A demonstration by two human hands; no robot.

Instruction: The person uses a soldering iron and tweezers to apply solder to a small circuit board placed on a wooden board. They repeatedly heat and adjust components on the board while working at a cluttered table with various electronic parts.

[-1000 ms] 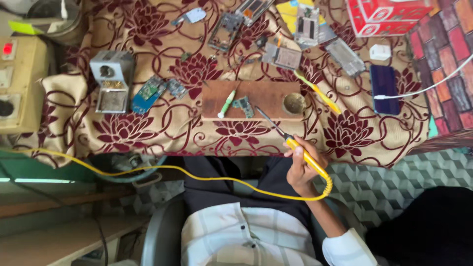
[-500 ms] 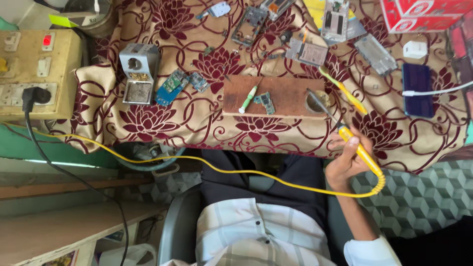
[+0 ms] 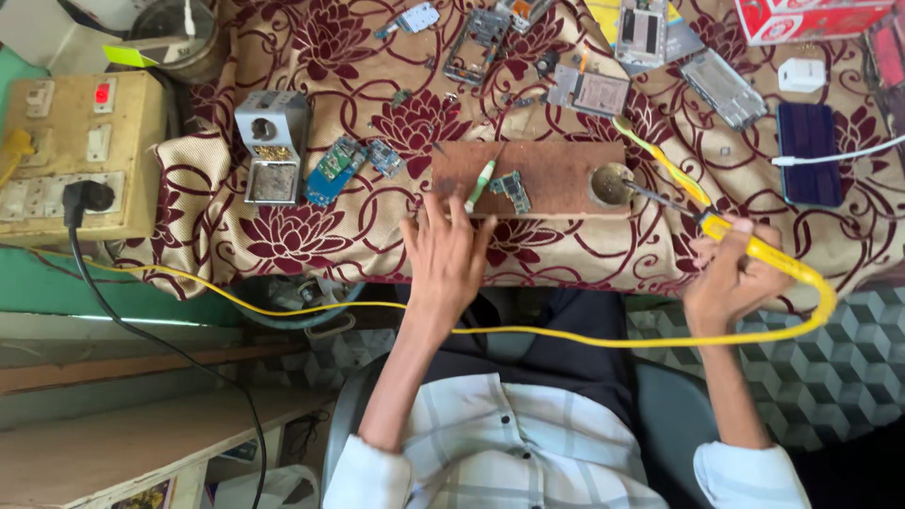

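Note:
My right hand point(image 3: 728, 273) grips a yellow soldering iron point(image 3: 754, 247) at the table's front right; its metal tip points toward a round tin point(image 3: 610, 185) set in a brown wooden board point(image 3: 528, 177). My left hand point(image 3: 445, 253) lies flat with fingers spread on the floral cloth, fingertips touching the board's near edge. On the board rest a small green circuit board point(image 3: 512, 189) and a green-and-white pen-like tool point(image 3: 480, 184). The iron's yellow cord point(image 3: 528, 332) loops across my lap.
A grey iron stand point(image 3: 271, 146) and blue circuit boards point(image 3: 336, 168) sit left of the board. A beige switch-and-socket box point(image 3: 80, 155) with a black plug is far left. Phone parts point(image 3: 643, 30), a dark phone point(image 3: 809, 154), a white charger point(image 3: 802, 74) and a red box point(image 3: 811, 17) lie at the back.
My left hand has come into view and settled on the cloth at the board's edge. My right hand with the iron sits farther right, tip near the tin. The view shifted.

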